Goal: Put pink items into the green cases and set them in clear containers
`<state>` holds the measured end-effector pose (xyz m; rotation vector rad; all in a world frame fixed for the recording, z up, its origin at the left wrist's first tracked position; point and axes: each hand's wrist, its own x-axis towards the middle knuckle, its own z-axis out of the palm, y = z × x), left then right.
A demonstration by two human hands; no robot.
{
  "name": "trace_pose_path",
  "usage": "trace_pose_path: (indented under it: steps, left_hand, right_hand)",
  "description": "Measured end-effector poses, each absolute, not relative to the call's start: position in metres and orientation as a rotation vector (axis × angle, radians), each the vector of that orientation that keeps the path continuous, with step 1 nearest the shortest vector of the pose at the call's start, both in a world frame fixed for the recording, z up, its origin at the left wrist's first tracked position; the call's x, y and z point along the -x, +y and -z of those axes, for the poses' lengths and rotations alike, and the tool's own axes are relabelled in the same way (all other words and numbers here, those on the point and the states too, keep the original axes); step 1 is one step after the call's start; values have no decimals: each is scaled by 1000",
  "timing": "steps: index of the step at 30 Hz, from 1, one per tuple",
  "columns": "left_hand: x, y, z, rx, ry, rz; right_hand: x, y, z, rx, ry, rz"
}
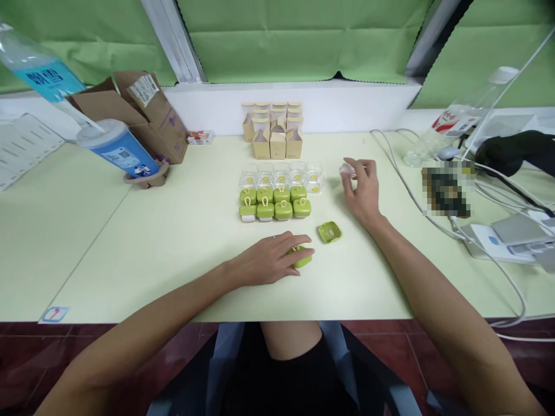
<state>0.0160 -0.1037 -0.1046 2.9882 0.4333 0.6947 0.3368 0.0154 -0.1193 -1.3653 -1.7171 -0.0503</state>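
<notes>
My left hand (277, 258) rests near the table's front edge, fingers wrapped over a small green case (303, 261) and partly hiding it. Farther right, my right hand (363, 188) pinches a small clear plastic container (347, 169) between thumb and fingers, just above or on the table. A loose green lid (330, 231) lies hollow side up between the hands. Ahead of my left hand stand two rows of small green cases (283, 210) with pale loops on top. Behind them are several clear plastic containers (281, 173) with yellow marks inside.
Small open cardboard boxes (277, 141) stand at the back. On the left are a brown carton (151, 115), a blue tub (125, 153) and a bottle (43, 72). A clear bottle (451, 124), white cables (407, 185) and a white device (498, 240) occupy the right.
</notes>
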Motion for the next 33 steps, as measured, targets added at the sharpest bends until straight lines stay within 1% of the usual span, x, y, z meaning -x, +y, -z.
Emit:
trace_pose_path:
  steps: [2, 5, 9, 13, 19, 25, 33]
  left_hand:
    - [-12, -99, 106, -2876, 468, -789]
    - [-9, -92, 108, -2646, 601, -1072]
    - [-3, -85, 107, -2340, 858, -1408]
    - [1, -81, 106, -2096, 893, -1505]
    - [-3, -81, 108, -1941, 820, -1536]
    - [-8, -85, 104, -2059, 805, -1559]
    - [-6, -88, 102, -2165, 807, -1573]
  right_hand:
    - [-333, 8, 112, 1227, -1542, -163]
    - [-317, -10, 99, 1007, -1375, -473]
    - [-280, -46, 80, 828, -1344, -640]
    - [-248, -78, 70, 777, -1458, -839]
    - [-230, -97, 72, 726, -1475, -1141]
    - [-230, -96, 77, 716, -1507, -1161]
    - [-237, -88, 82, 750, -1746, -872]
